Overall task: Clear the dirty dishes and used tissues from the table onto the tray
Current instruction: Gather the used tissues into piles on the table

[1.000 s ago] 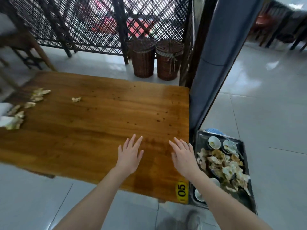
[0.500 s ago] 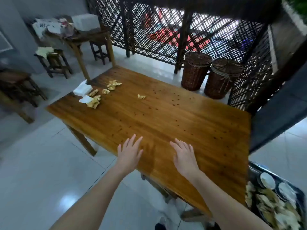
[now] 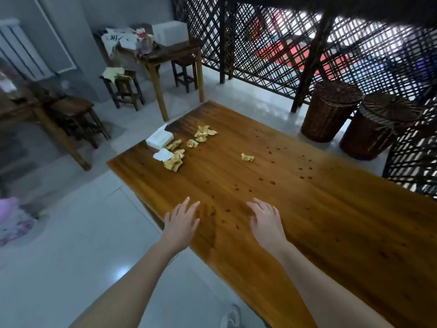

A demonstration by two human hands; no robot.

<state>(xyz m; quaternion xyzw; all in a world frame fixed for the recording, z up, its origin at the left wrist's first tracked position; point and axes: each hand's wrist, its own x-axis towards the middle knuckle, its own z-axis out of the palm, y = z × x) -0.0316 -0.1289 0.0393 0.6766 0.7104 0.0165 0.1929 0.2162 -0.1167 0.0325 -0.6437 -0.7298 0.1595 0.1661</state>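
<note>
Hovering at the near edge of the long varnished brown wooden table [image 3: 307,209], the left hand [image 3: 181,223] is spread palm down, its fingers straight and slightly fanned, with nothing in its grasp. It lies half over the wood and half over the pale tiled floor [image 3: 82,233]. The right hand [image 3: 266,224] is just beside it, fully over the tabletop and also palm down. Its fingers are loosely extended with a slight bend, and it holds nothing. Whether either palm actually touches the wood cannot be told.

The crumpled yellow-stained tissues [image 3: 186,147] lie clustered near the far left corner of the table, well apart from both hands. A single crumpled yellowish tissue [image 3: 247,157] sits alone, nearer the middle. A white rectangular pack of paper napkins [image 3: 159,139] rests at the far left edge, and a flat white tissue [image 3: 162,154] just beside it touches the largest wad. Small dark-red spots [image 3: 272,182] dot the wood between the hands and the tissues. Two round dark-brown lidded wicker baskets [image 3: 329,110] stand on the floor beyond the table.
</note>
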